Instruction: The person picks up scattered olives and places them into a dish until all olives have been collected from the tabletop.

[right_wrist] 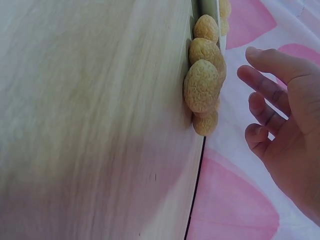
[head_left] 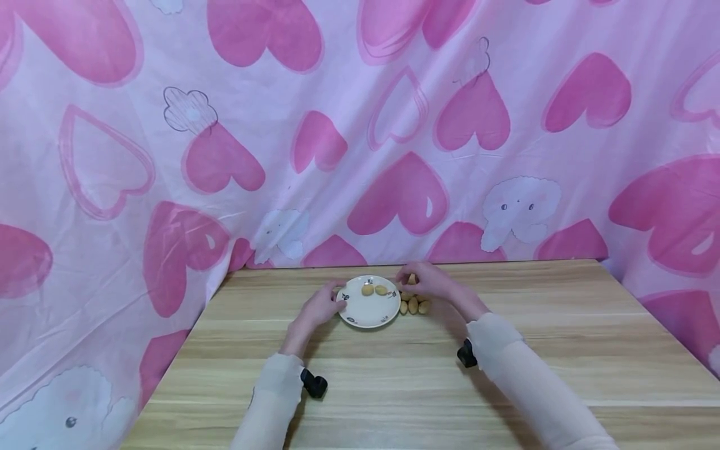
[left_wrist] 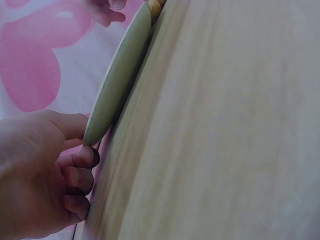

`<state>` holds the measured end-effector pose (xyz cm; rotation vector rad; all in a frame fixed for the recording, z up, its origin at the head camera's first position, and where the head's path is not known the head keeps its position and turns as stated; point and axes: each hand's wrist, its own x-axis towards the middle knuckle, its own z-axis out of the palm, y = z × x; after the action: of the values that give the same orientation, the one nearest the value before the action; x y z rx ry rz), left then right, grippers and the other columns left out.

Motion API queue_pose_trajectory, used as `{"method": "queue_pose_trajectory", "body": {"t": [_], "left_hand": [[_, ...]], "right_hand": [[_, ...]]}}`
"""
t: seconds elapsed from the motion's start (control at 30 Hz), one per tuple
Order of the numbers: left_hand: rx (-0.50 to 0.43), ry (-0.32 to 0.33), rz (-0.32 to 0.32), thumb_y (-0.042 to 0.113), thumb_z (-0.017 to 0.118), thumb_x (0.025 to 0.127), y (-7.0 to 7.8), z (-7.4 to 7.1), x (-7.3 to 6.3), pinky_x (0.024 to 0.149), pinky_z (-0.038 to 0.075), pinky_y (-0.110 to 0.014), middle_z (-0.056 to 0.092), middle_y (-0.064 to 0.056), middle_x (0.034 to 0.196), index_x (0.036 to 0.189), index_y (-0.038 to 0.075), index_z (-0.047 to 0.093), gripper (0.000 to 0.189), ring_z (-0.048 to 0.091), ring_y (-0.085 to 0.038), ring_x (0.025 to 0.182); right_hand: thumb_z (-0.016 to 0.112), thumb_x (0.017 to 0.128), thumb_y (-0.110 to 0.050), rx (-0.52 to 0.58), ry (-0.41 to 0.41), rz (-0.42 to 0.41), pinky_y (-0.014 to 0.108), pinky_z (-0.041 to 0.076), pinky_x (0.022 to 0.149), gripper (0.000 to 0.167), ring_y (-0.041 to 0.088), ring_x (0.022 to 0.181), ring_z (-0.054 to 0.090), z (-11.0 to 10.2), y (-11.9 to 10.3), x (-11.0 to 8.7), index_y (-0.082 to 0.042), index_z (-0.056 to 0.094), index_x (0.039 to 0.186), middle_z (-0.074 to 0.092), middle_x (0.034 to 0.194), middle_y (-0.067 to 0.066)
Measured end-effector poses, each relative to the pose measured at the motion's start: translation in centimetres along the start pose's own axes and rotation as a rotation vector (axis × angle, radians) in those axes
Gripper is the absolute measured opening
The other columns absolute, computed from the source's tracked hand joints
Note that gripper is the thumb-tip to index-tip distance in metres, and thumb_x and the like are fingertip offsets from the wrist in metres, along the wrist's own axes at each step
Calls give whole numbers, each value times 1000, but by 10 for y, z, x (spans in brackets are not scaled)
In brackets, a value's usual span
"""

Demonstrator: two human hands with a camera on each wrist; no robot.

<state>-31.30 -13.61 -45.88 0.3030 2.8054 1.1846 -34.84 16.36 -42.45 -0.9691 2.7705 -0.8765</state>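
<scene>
A white plate with small dark motifs round its rim lies on the table. Two tan oval nuts, walnut-like, sit toward its far side. My left hand pinches the plate's left rim; in the left wrist view its thumb and fingers meet the edge, the other fingers curled below. Beside the plate's right edge is a cluster of wrinkled walnut-like nuts, several of them. Just above this pile my right hand hovers, fingers loosely bent, thumb apart, nothing between them in the right wrist view.
The wooden table runs to a pink heart-print cloth hanging behind its far edge. Black wrist cameras are strapped at both pale sleeves.
</scene>
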Motion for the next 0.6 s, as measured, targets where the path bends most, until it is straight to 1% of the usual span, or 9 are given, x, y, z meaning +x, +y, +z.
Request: {"method": "queue_pose_trajectory", "body": {"t": [0.17,0.27,0.43,0.53,0.6], "left_hand": [[4,-1,-7,15,66,90,-1,-1,0,61,42,-30,58,-6,87,144,9,49,57,51,-18,71],[7,-1,-9,15,66,90,0,-1,0,61,42,-31,57,-6,87,144,9,49,57,51,-18,71],[13,-2,-11,16,67,91,-1,-1,1,61,42,-31,57,-5,86,144,10,49,57,50,-18,71],[16,-3,-17,17,67,91,-2,-1,2,62,43,-31,58,-5,87,145,11,49,57,52,-18,72],[18,0,-17,17,67,91,-2,-1,2,64,43,-31,59,-5,88,144,11,49,57,53,-18,73]], "right_hand": [[69,92,-16,-6,-13,14,31,51,80,25,17,89,59,-3,1,-7,-9,71,116,67,101,-1],[69,92,-16,4,-24,11,30,51,77,26,17,86,59,-6,1,-13,-8,71,116,68,100,-1],[69,91,-13,-44,-9,-37,28,50,74,23,15,83,58,-8,2,-21,-7,72,113,70,99,2],[70,91,-12,-85,-5,-68,29,50,76,21,15,85,59,-9,1,-24,-6,72,110,70,100,3],[70,90,-12,-86,-16,-68,29,51,78,20,16,87,60,-10,0,-26,-7,73,110,70,100,2]]}}
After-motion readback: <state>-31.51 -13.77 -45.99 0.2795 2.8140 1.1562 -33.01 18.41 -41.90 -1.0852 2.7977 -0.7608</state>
